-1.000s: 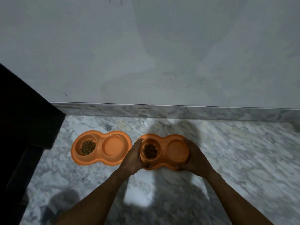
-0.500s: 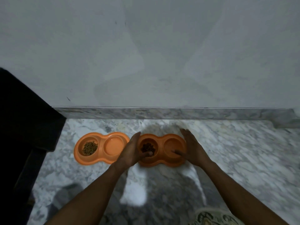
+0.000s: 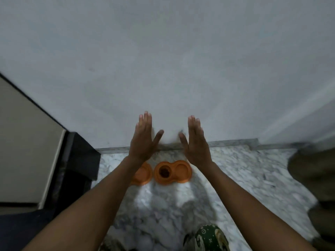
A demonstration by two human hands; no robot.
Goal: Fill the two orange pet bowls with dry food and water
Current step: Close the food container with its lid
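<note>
Two orange double pet bowls lie side by side on the marble floor near the wall. The right bowl (image 3: 181, 175) has dark dry food (image 3: 164, 172) in its left cup; its right cup shows no food. The left bowl (image 3: 144, 175) is mostly hidden behind my left forearm. My left hand (image 3: 143, 140) and my right hand (image 3: 195, 142) are raised high above the bowls, fingers straight, backs toward the camera, holding nothing.
A grey wall with a marble skirting (image 3: 233, 142) runs behind the bowls. Dark furniture (image 3: 76, 160) stands at the left. A dark bulky shape (image 3: 315, 171) is at the right edge. Green patterned cloth (image 3: 208, 238) shows at the bottom.
Both hands let go of the right bowl on the floor and lifted up and away. The camera rose, so the bowls look smaller and farther.
</note>
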